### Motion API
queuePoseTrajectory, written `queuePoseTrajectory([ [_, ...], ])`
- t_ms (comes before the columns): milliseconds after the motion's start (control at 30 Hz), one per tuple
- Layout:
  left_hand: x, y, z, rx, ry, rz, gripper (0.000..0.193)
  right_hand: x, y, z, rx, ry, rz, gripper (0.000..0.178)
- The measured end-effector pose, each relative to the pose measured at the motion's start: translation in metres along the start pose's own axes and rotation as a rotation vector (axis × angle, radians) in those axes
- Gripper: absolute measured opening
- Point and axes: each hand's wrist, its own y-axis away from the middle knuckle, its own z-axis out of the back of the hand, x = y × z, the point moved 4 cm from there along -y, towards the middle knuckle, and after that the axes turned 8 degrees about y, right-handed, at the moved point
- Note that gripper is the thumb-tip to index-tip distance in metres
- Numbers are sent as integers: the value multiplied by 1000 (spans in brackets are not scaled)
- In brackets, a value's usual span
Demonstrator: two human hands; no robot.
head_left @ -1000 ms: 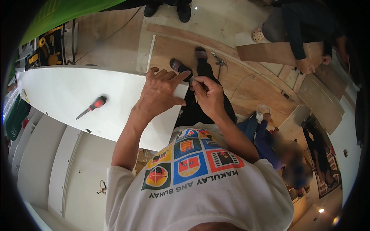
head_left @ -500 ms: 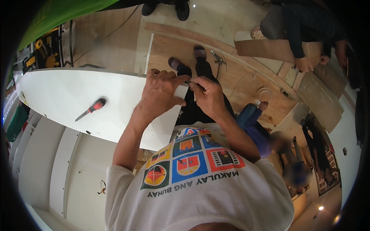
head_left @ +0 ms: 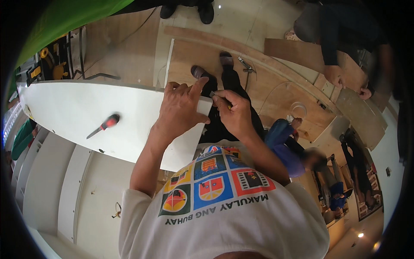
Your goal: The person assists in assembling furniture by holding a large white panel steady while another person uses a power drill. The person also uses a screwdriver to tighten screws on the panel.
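Observation:
A long white board (head_left: 142, 129) reaches from the left to just in front of me. My left hand (head_left: 180, 108) lies over its right end, thumb and index finger spread apart, the other fingers at the far edge. Beside the board's corner, my right hand (head_left: 234, 113) pinches a small thin grey piece (head_left: 213, 94) between thumb and index finger. A bit of yellow shows in that palm; what it belongs to is hidden. On the board, left of my hands, rests a screwdriver (head_left: 108, 122) with a red and black handle.
A hammer (head_left: 247, 67) lies on the plywood sheet (head_left: 276, 93) beyond my feet. White cabinet panels (head_left: 47, 172) stand at the lower left. Another person's hands (head_left: 334, 77) work at a brown panel (head_left: 293, 54) at the far right. Someone in blue (head_left: 280, 142) sits to my right.
My left index finger has lifted away from my right fingertips, which still pinch at the board's corner. At the far right, the other person's hands have moved nearer.

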Motion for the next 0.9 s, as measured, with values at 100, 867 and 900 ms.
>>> queuePoseTrajectory([
  [100, 5, 3, -3, -56, 20, -27, 107, -1, 5, -4, -44, 48, 110, 8],
  [867, 0, -5, 4, -69, 66, -28, 111, 26, 11, 17, 151, 35, 248, 7],
  [900, -1, -6, 3, -66, 70, -15, 104, 41, 25, 21, 239, -52, 325, 6],
])
